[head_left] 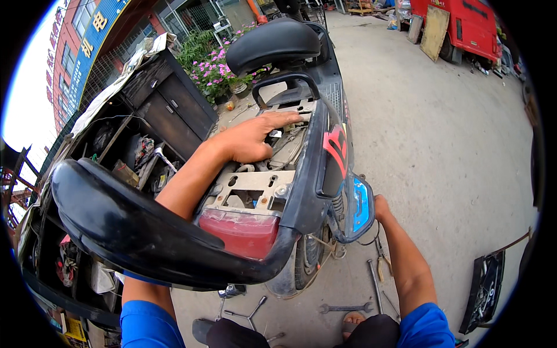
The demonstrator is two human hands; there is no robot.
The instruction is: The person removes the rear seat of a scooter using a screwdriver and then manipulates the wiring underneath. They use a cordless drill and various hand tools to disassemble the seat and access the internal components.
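An electric scooter stands in front of me with its rear frame (249,188) uncovered, showing metal brackets and loose wires. My left hand (252,136) reaches over this opening, fingers stretched out, fingertips at the far bracket (296,108). The left forearm passes behind a black padded backrest (139,226). Low on the scooter's right side, my right hand (380,207) is against the outer edge of a blue-faced side footrest (362,204); its fingers are mostly hidden. A dusty red tail light (241,232) sits at the near end, above the rear wheel (307,261).
Pliers (382,264), an open-ended wrench (346,308) and a three-armed socket wrench (249,313) lie on the concrete by my feet. A dark tool case (483,290) stands at the right. Cluttered shelving (122,151) is close on the left; a red vehicle (473,29) is far right.
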